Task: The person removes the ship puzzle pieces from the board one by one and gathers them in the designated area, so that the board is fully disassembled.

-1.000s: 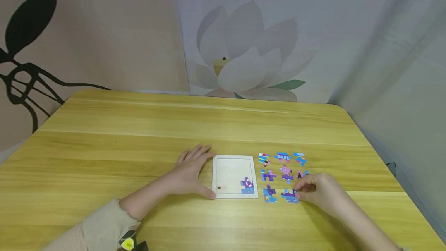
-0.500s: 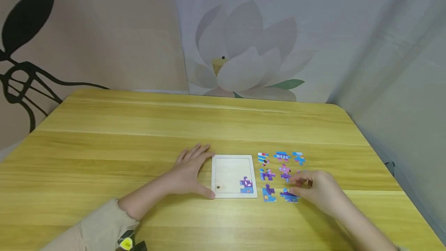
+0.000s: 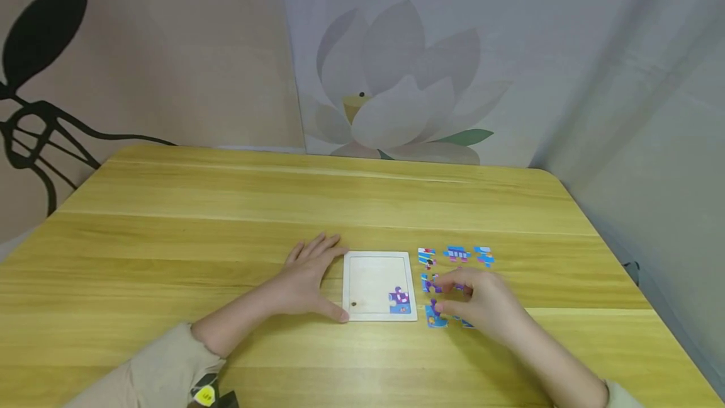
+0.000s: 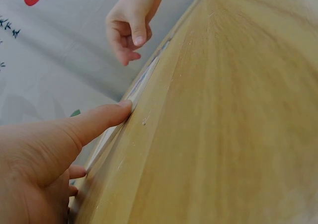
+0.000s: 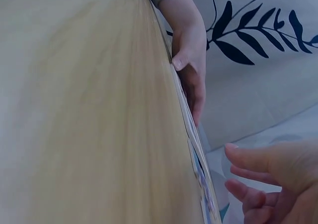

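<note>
In the head view, a white-rimmed wooden puzzle tray (image 3: 374,276) lies flat on the table. One purple and blue puzzle piece (image 3: 399,301) sits in its lower right corner. My left hand (image 3: 306,285) is spread along the tray's left side, thumb and forefinger touching its two left corners. Right of the tray, my right hand (image 3: 484,301) hovers low over the loose pieces. Its thumb and fingers stand apart, and nothing shows between them in either wrist view. Below its fingertips is a blue and purple corner piece (image 3: 436,317); the hand partly hides several others.
A striped piece (image 3: 427,257), a bus-like piece (image 3: 456,253) and a blue piece (image 3: 484,255) form the back row of loose pieces. The wooden table (image 3: 226,206) reaches back to a printed curtain (image 3: 419,80).
My right hand has left the front right piece and moved left across the loose pieces, toward the tray. My left hand stays at the tray's edge.
</note>
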Demonstrator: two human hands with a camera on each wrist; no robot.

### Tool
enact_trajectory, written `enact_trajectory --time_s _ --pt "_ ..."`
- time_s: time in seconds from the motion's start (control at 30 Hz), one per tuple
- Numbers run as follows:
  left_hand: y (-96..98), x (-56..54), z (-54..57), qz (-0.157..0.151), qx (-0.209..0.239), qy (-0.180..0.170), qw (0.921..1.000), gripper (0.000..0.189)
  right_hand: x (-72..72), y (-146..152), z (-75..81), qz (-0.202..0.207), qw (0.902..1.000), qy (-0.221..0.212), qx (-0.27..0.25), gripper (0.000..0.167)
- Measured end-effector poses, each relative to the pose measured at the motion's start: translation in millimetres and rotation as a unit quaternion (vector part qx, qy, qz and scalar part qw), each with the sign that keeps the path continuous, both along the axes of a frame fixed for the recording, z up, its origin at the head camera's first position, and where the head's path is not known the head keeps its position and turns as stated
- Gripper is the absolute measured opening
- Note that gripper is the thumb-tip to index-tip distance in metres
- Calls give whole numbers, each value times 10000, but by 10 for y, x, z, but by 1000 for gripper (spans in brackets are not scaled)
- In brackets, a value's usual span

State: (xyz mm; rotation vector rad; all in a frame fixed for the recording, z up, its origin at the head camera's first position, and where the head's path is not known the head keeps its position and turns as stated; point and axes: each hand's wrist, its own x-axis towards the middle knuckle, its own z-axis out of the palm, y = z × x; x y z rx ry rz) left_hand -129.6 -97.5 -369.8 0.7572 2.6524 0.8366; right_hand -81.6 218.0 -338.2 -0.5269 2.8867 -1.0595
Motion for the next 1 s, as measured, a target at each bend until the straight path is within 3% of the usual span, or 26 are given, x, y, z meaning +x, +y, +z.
enact_trajectory --time_s 0.43,1.0 --pt "-1 -5 -5 8 2 32 10000 114 -113 -273 -9 624 9976 -270 104 36" --pt "3 1 -1 37 -16 51 10000 114 -145 -433 -8 859 9914 -517 839 41"
